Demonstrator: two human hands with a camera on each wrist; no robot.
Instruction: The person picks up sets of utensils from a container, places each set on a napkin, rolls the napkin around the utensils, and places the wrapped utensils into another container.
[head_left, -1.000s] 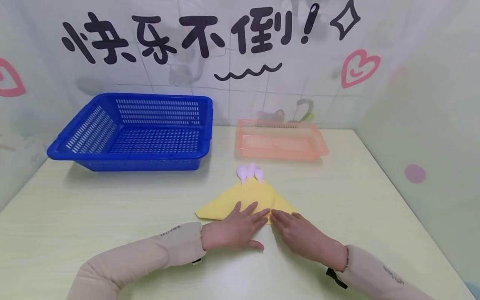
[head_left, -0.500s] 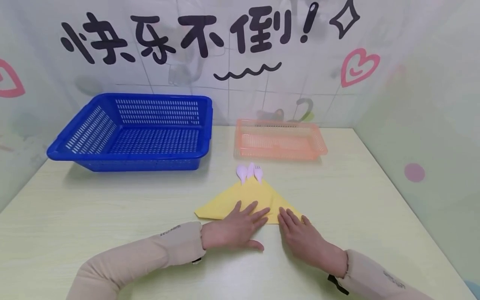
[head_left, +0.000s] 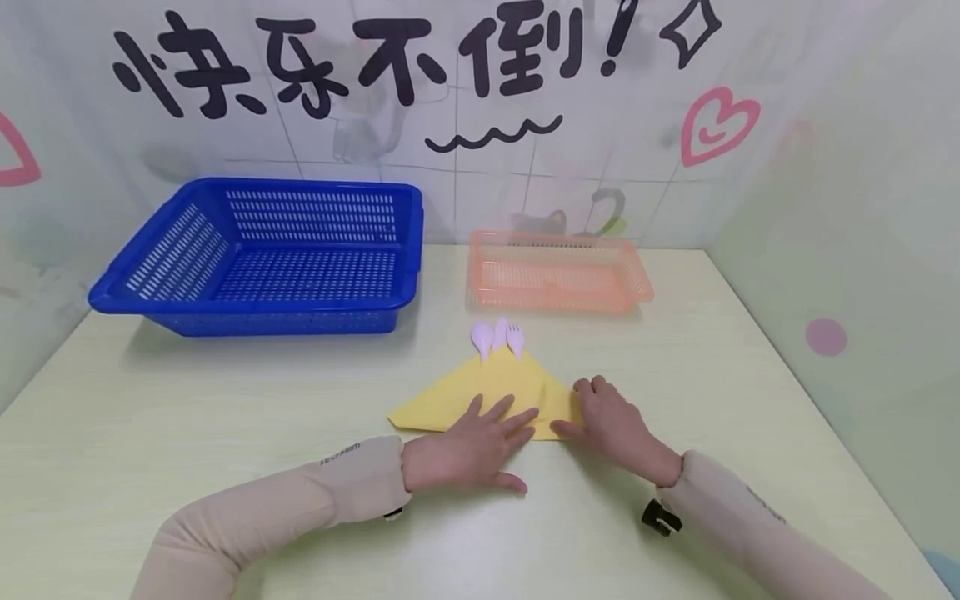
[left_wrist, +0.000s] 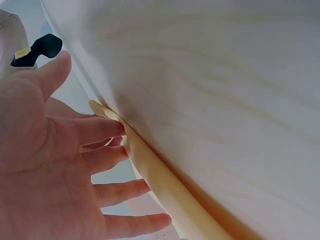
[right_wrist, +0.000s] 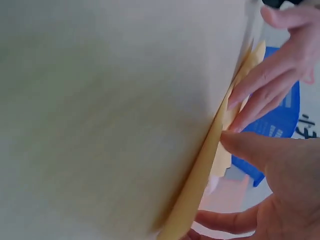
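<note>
Pale table (head_left: 262, 392): blue basket (head_left: 258, 303), pink tray (head_left: 555, 299) behind yellow cloth (head_left: 452, 393).

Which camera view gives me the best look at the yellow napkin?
The head view: most of the yellow napkin shows from above, partly covered by the left hand and right hand. The left wrist view shows mainly its edge at a low angle; the right wrist view likewise shows a narrow, slanting strip.

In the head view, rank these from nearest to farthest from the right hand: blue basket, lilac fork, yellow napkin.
1. Yellow napkin: touched by the right hand at its right end.
2. Lilac fork: ahead and to the left, at the napkin's far tip.
3. Blue basket: farther back, well to the left.
</note>
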